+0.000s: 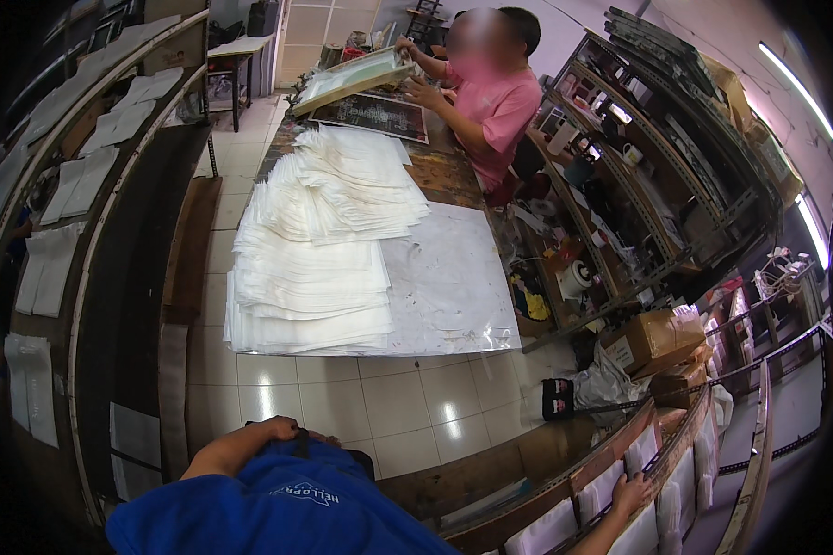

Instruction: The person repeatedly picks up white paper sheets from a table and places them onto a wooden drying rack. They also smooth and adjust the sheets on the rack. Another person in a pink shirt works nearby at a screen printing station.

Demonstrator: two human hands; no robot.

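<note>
My left hand (278, 429) is at my waist against my blue shirt (296, 499). Its fingers curl by a small dark thing, partly hidden, that I cannot make out. To the lower right, my right hand (630, 494) reaches over the edge of a rack, fingers apart, touching the rail beside stacks of white sheets (602, 490). Ahead, large fanned piles of thin white sheets or bags (310, 287) cover the left part of a long table (463, 277).
Across the table a person in a pink shirt (504, 116) tilts a wooden-framed screen (361, 79) above a dark printed board (375, 116). A rack (93, 157) holding white sheets stands left. Metal shelving (639, 176) and a cardboard box (657, 338) are on the right.
</note>
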